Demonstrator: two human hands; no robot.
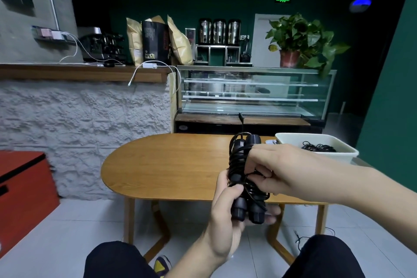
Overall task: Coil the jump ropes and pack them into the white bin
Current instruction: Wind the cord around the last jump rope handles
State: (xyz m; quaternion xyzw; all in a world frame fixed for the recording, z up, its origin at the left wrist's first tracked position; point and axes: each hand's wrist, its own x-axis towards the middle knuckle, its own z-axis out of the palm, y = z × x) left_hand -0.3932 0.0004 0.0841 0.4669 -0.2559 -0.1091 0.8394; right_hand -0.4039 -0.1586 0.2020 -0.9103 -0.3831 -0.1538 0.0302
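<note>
A black jump rope [242, 166] stands upright in front of me, its two handles side by side with the cord wound around them. My left hand [222, 216] grips the lower part of the handles from the left. My right hand [275, 170] comes in from the right, its fingers closed on the cord wraps at the middle of the bundle. The white bin [327, 154] sits at the far right end of the wooden table [162, 165]. Another coiled black rope [318, 147] lies inside it.
A red cabinet [22, 198] stands at the left. Behind the table are a stone-faced counter [85, 115] and a glass display case [252, 95]. A loose black cord [300, 238] lies on the tiled floor under the table's right side. My knees are at the bottom edge.
</note>
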